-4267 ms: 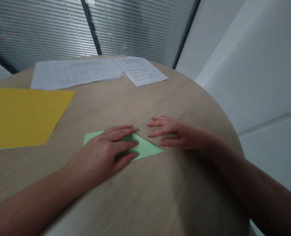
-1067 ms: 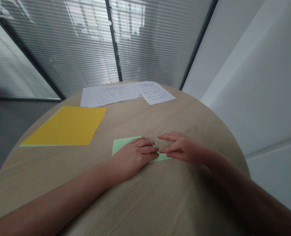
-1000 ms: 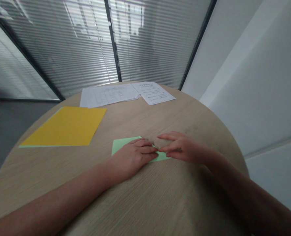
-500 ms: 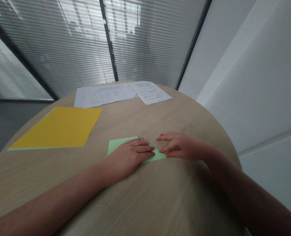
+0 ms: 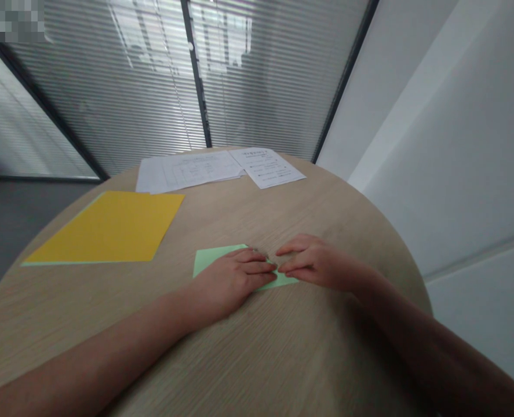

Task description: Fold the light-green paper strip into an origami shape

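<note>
A folded sheet of light green paper (image 5: 208, 259) lies on the table in front of me. My left hand (image 5: 236, 277) rests flat across its middle, fingers stretched to the right, and hides much of it. At the paper's right end is my right hand (image 5: 313, 263), palm down with fingers apart. Its thumb and fingertips are close to the paper's slanted right edge; whether they touch it I cannot tell. Nothing shows between the right hand's fingers.
A stack of yellow paper (image 5: 113, 229), with green showing under its edge, lies to the left on the round wooden table (image 5: 257, 365). Printed white sheets (image 5: 191, 171) are at the far side. Behind the table stands a glass partition with blinds (image 5: 261, 87); a white wall (image 5: 465, 145) is on the right.
The right hand has shifted slightly left, its fingertips nearer the left hand's fingers. The left hand stays flat on the green paper. The whole view has moved a little.
</note>
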`<control>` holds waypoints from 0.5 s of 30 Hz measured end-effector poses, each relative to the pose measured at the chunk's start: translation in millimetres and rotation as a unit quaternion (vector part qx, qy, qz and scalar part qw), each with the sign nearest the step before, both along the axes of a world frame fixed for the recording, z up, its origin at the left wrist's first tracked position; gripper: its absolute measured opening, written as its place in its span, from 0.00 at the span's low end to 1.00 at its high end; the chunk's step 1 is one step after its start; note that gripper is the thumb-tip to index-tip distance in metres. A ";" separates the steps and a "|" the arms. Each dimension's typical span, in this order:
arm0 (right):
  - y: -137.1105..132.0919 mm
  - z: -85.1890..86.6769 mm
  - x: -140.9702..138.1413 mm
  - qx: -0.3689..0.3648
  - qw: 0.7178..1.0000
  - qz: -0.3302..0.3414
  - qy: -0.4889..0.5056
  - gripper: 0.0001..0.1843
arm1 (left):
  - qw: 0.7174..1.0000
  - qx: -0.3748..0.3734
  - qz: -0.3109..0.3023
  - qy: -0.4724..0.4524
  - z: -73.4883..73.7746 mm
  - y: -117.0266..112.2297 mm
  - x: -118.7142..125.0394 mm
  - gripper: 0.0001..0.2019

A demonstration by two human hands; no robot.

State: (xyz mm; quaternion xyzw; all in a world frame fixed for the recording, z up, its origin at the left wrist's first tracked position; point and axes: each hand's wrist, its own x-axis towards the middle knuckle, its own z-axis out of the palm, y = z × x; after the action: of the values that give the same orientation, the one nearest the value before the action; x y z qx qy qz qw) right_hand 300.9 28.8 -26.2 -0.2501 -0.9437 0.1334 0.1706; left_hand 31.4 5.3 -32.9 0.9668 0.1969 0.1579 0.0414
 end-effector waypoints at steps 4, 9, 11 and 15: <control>0.6 -0.7 -0.9 0.003 1.000 0.006 -0.018 0.10 | 1.000 -0.006 -0.001 0.004 0.8 -0.7 0.9 0.17; -0.5 -1.6 3.1 -0.005 0.999 -0.015 -0.043 0.10 | 0.998 -0.022 0.052 -0.002 -0.1 0.3 -2.1 0.16; -0.8 -2.6 4.4 -0.019 0.998 -0.023 -0.051 0.11 | 0.996 -0.029 0.079 -0.002 0.8 0.9 -4.5 0.15; -0.3 -4.2 6.5 -0.050 0.996 -0.037 -0.063 0.12 | 0.988 -0.041 0.144 0.024 6.2 2.0 -9.0 0.17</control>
State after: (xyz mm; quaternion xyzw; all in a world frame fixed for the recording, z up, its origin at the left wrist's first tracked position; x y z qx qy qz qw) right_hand 307.4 28.5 -30.4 -0.3014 -0.9347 0.1581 0.1028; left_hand 22.4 7.3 -26.7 0.9292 0.3414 0.1311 0.0527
